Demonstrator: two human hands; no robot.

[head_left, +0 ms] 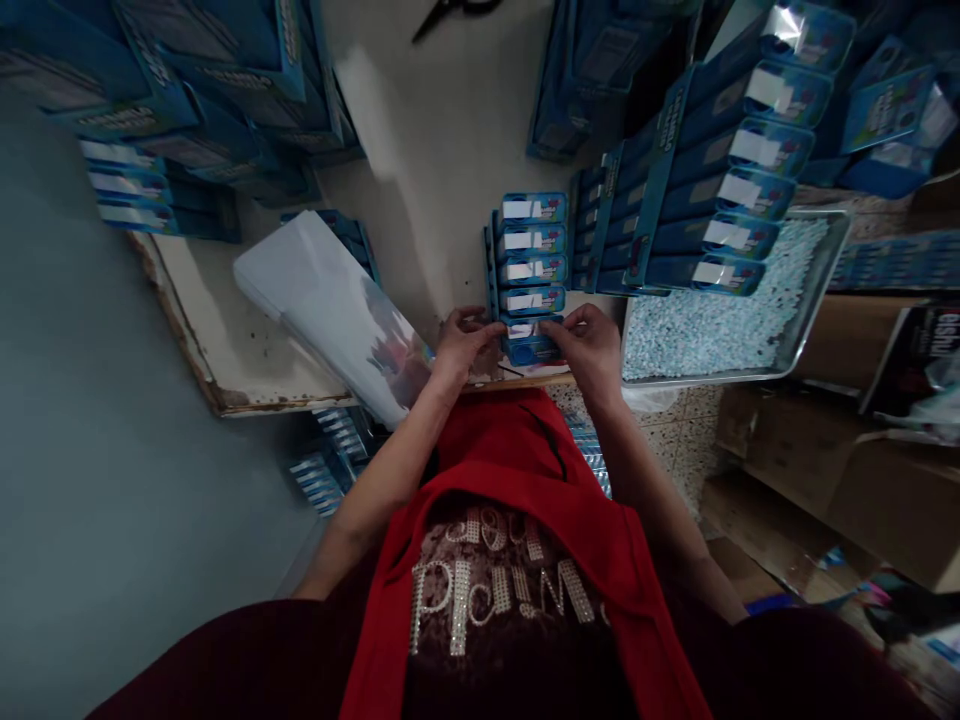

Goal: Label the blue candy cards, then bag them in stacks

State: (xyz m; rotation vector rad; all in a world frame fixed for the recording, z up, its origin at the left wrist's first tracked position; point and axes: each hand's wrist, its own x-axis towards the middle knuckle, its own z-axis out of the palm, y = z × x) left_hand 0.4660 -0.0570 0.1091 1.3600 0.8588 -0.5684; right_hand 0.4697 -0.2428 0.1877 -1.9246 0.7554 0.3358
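Left hand (pixel 459 348) and right hand (pixel 589 345) face each other across the near end of a short row of blue boxes (pixel 534 270), thumb and fingertips reaching in from each side. From where I sit, each hand looks loosely curled, its fingertips at the boxes; I cannot tell whether either one is pinching a box or merely steadying it. The row lies between my two hands and runs away from them over the table (pixel 442 230), its near end close to the edge.

That edge is what I would watch: a pull toward the body could, I judge, bring the nearest box over it. Uneven pressure from one hand might skew the row, and a knock of the right hand's outer side could catch the metal tray (pixel 712 379) of pale pellets (pixel 701 335) just beyond it. The left wrist sits beside the glossy plastic sheets (pixel 315 290), so a sweep that way could slide them off.

As for the boxes, they look slim and bright blue, with rounded ends turned up toward me, most bearing a white patch and coloured print too small to read. Farther out past the right hand, a longer stack (pixel 705 190) shows similar ends.
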